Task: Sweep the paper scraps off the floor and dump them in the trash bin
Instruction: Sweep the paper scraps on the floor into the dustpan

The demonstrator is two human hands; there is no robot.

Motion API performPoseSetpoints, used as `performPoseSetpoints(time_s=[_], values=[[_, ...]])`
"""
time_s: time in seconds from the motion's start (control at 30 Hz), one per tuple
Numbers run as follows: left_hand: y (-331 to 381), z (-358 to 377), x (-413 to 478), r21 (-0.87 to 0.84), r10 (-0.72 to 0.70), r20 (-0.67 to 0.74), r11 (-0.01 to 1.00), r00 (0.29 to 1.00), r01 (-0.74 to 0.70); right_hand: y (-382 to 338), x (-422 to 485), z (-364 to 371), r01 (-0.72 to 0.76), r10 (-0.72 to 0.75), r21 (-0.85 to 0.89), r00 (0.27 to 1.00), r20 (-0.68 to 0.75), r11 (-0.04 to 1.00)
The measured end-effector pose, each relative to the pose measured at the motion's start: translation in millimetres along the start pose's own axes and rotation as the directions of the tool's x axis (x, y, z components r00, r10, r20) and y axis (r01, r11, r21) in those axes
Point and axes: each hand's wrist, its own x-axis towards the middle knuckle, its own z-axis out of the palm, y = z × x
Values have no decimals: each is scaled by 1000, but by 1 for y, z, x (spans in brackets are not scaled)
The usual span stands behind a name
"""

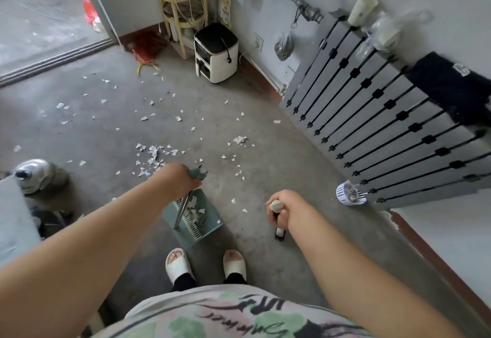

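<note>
Scraps (152, 155) of white paper strewn over the grey floor (265, 135), thickest in a heap at middle left of the frame, just beyond the left hand (178, 180), thinning toward the upper left. More scraps lying inside the green dustpan (195, 220), set on the floor at lower centre, just ahead of two white slippers (178, 263). Left hand curled tight round the green top of the dustpan's upright handle. Right hand (285, 208), right of the dustpan, fisted round the pale handle of the broom (279, 231), lower end near the floor; bristles too unclear to make out. Past the scraps, at upper centre, a white-and-black appliance (215, 53) beside a yellow stand (183, 5) in the corner. Along the right wall a grey radiator (366, 114), a dark cloth (451, 90) draped over its right end, a small white fan (350, 194) at its foot. At the left edge, a shiny metal pot (34, 175).
</note>
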Motion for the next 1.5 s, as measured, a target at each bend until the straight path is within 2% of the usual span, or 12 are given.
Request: performPoseSetpoints(time_s=[0.27, 0.43, 0.57, 0.8, 0.97, 1.17, 1.27, 1.5], values=[[-37, -14, 0, -15, -44, 0, 999, 999, 44, 39, 13, 61, -52, 59, -46, 983, 174, 998], [-59, -23, 3, 3, -58, 7, 998, 998, 58, 27, 3, 95, -34, 35, -9, 953, 302, 999], [-74, -28, 6, -7, -79, 16, 997, 997, 79, 13, -4, 99, -76, 56, 34, 913, 404, 997], [-92, -39, 12, -21, -105, 44, 994, 994, 106, -6, -20, 115, -44, 68, -81, 942, 328, 996], [-101, -45, 15, -66, -109, 46, 992, 993, 112, -4, -25, 138, 39, -8, -172, 984, 179, 984], [-118, -48, 17, -81, -92, 25, 992, 995, 93, 12, -11, 142, -24, 30, -151, 999, 41, 988], [-126, -50, 17, -99, -94, 18, 991, 995, 95, 30, -9, 155, -64, 73, -112, 994, 77, 992], [-146, -54, 16, -149, -121, 2, 981, 993, 120, 42, -16, 192, -127, 127, -20, 942, 310, 992]])
